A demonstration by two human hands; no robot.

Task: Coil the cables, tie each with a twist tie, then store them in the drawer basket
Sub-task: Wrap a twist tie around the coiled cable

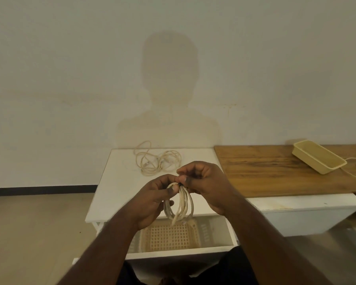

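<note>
We see both hands raised together above the open drawer, with a coiled cable [180, 204] hanging between them. The left hand [152, 202] has its fingers curled around the left side of the coil, thumb pressed near the top of the loops. The right hand [203, 186] pinches the top of the coil with thumb and forefinger, where a small dark twist tie [180, 184] sits; we cannot tell whether it is already wound shut. The loops dangle down from the pinch, their lower ends just over the drawer basket [171, 236], a beige lattice tray lying in the open drawer [193, 250]. Beyond the hands, on the white table [115, 182], a second cable [156, 159] lies loose and uncoiled near the wall. To the right, a wooden table [265, 169] carries a beige tray [319, 159].
</note>
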